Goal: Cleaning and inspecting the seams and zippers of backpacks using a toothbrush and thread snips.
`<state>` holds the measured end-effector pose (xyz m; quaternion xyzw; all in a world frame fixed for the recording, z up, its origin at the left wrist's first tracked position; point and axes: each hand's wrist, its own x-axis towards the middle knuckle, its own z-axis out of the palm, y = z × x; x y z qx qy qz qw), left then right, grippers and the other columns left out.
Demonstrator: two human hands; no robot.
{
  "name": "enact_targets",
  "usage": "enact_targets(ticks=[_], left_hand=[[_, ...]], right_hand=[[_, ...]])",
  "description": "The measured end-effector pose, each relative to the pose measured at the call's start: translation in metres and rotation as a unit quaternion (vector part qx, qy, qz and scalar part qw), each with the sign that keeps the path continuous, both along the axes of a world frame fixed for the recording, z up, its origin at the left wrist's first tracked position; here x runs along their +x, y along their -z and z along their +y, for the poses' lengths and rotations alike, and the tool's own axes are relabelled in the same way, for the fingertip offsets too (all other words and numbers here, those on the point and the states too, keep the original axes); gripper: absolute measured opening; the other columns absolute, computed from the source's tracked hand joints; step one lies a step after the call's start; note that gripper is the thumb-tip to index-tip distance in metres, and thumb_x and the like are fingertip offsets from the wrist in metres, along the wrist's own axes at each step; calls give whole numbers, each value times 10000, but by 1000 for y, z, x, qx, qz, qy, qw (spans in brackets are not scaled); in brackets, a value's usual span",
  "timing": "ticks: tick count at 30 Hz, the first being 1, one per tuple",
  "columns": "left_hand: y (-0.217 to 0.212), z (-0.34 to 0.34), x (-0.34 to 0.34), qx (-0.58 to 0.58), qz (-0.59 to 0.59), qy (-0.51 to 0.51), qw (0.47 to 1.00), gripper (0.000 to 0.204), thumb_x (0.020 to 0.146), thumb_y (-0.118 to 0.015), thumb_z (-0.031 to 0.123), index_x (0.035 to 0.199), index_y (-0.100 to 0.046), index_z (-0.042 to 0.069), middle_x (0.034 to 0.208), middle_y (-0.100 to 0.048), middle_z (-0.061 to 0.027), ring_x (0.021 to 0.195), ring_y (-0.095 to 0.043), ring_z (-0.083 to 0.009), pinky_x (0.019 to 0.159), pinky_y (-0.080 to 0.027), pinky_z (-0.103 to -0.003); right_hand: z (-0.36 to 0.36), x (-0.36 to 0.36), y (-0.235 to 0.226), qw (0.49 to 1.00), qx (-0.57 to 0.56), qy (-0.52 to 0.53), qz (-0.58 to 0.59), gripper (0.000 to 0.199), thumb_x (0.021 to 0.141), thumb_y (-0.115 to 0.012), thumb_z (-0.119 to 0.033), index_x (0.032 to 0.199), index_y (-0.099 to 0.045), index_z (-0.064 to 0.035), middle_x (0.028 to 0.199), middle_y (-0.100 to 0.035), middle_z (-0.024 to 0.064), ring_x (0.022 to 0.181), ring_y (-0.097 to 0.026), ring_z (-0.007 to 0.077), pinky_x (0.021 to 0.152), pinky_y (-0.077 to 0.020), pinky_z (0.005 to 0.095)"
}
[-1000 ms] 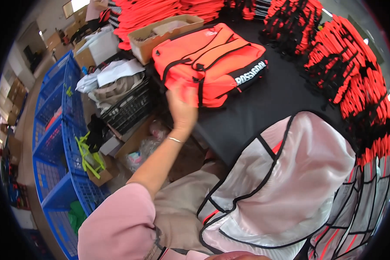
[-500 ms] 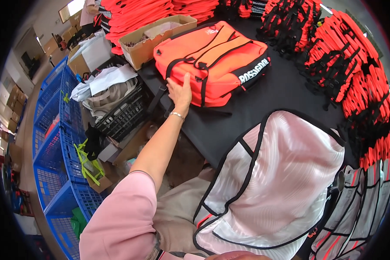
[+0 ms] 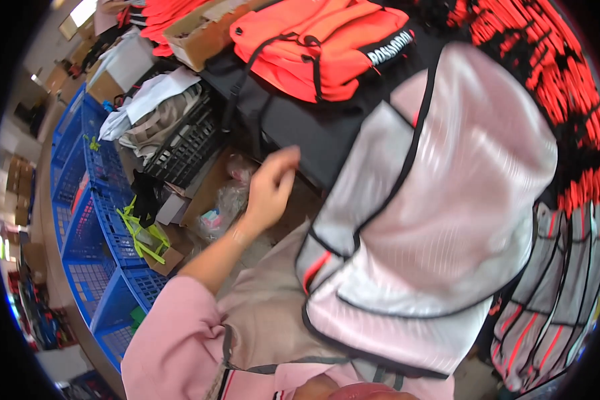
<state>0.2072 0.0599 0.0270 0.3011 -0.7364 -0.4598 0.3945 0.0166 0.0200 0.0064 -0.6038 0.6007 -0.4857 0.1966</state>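
Observation:
My left hand (image 3: 270, 190) hangs in the air just off the near edge of the black table (image 3: 293, 127), fingers loosely bent and holding nothing. It is below and short of the orange backpack (image 3: 327, 47), which lies flat on the table with black straps across it. A pale mesh bag with black trim (image 3: 447, 200) is raised in front of me and covers much of the table's right side. Only a sliver of skin at the lower edge (image 3: 353, 393) may be my right hand; the bag hides its grip.
Blue plastic crates (image 3: 87, 220) line the floor at left, with a black crate (image 3: 183, 150) of cloth and paper beside the table. A cardboard box (image 3: 193, 40) stands at the back. Orange items (image 3: 573, 100) pile along the right, above more pale mesh bags (image 3: 560, 293).
My left hand has come off the orange backpack and drawn back toward me, past the table edge. The pale mesh bag has risen and now fills more of the view.

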Motion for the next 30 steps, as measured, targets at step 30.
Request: enact_targets(ticks=[30], left_hand=[[76,82,241,208,-512,85,829,347,746,-752,148,1046,-706,-19,935,-742,-163,838,-723,-222,767,-558,-351]], right_hand=[[126,160,118,969,25,134,-204,399,908,-563,-291,1162,-634,8,1065,-658,247,1034,-607,426,904,-486,467]])
